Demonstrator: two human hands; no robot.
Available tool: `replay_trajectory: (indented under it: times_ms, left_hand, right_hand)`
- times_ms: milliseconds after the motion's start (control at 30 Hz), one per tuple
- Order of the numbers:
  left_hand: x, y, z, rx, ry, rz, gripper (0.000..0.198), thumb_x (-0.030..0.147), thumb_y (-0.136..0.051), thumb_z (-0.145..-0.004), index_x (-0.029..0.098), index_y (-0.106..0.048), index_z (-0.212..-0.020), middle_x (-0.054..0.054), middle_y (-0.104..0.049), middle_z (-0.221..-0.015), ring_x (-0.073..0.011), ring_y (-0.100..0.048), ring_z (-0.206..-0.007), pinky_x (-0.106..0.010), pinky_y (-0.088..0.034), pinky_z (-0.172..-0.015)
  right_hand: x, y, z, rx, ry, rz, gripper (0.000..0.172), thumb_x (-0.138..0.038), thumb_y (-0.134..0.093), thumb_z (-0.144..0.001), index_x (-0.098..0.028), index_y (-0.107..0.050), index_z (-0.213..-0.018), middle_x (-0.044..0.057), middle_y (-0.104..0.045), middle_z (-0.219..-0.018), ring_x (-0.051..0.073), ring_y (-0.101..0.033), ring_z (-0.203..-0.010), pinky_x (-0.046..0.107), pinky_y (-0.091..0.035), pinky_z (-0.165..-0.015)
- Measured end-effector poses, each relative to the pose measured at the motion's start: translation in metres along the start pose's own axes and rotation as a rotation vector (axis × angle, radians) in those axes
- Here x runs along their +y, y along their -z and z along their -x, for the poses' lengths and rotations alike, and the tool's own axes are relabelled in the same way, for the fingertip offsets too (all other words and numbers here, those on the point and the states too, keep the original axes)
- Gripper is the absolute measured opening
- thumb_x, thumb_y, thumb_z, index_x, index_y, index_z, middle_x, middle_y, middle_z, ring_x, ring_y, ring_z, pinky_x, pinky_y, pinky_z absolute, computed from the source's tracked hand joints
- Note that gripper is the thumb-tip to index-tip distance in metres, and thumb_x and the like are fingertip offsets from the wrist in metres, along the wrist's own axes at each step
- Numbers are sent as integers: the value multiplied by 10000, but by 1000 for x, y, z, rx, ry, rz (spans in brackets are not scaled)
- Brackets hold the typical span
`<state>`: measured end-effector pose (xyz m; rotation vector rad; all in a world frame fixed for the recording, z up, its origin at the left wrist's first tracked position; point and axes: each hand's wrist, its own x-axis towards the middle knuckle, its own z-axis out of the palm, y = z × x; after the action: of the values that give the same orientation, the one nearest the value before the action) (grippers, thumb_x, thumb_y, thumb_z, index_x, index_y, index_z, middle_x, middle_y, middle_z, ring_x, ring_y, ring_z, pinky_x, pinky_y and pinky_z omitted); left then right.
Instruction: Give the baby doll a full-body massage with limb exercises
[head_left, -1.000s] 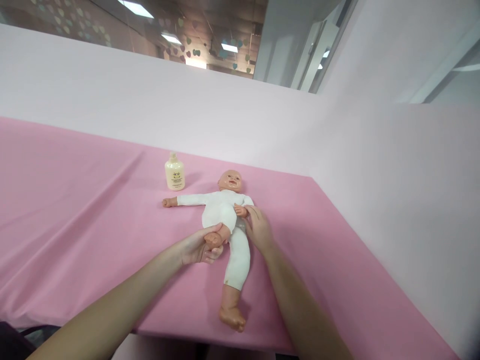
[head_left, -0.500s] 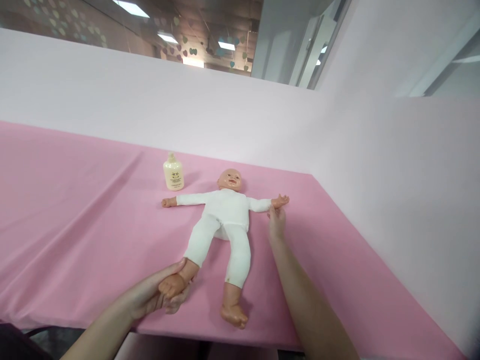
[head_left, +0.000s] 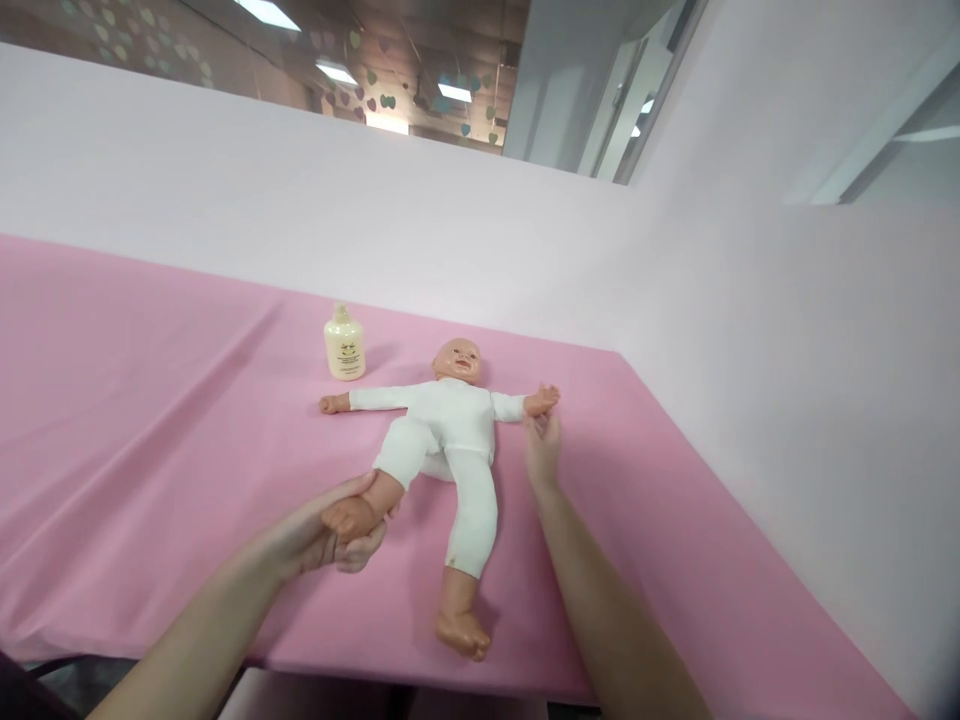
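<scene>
"Where does the doll [head_left: 454,415] lie?"

"On its back on the pink cloth [head_left: 187,450], ahead of me. Its long axis runs away from me, head far, feet near."

"What has your left hand [head_left: 319,545]?"

"It's wrapped round the ankle of the doll's right leg, fingers curled underneath. That knee looks bent; the other leg lies stretched toward me."

"And the right hand [head_left: 543,450]?"

"Thumb and fingertips pinch the doll's left wrist from my side, with that arm straight out to the side."

"So how do the two holds stand to each other?"

"On a slant across the long axis: ankle near and left, wrist far and right. The trunk lies between and beyond them. My left is the one nearer the feet, my right the one nearer the head."

"Farther out?"

"A bottle [head_left: 346,350] upright just past the doll's free hand, then the wall [head_left: 375,210] behind."
</scene>
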<state>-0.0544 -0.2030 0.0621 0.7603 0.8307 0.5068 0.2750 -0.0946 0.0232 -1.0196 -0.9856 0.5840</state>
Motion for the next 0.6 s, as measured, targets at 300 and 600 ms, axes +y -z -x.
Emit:
replay_trajectory:
  times_ms: [300, 600]
  left_hand:
    - [24, -12, -53, -216, 30, -104, 626, 811, -560, -765, 187, -510, -778, 52, -385, -513, -81, -235, -442, -253, -157, -487]
    - [4, -11, -37, -103, 37, -152, 671, 861, -538, -735, 191, -521, -759, 45, -387, -508, -92, -270, -439, -280, -218, -485]
  right_hand:
    - [-9, -9, 23, -369, 332, 412, 305, -326, -690, -843, -266, -689, -1142, 83, -651, -1224, 267, -593, -1198, 476, -446, -1106]
    - [2, -6, 12, -261, 143, 246, 439, -380, -710, -811, -235, -644, -1219, 103, -637, -1301, 264, -608, -1205, 450, -502, -1043]
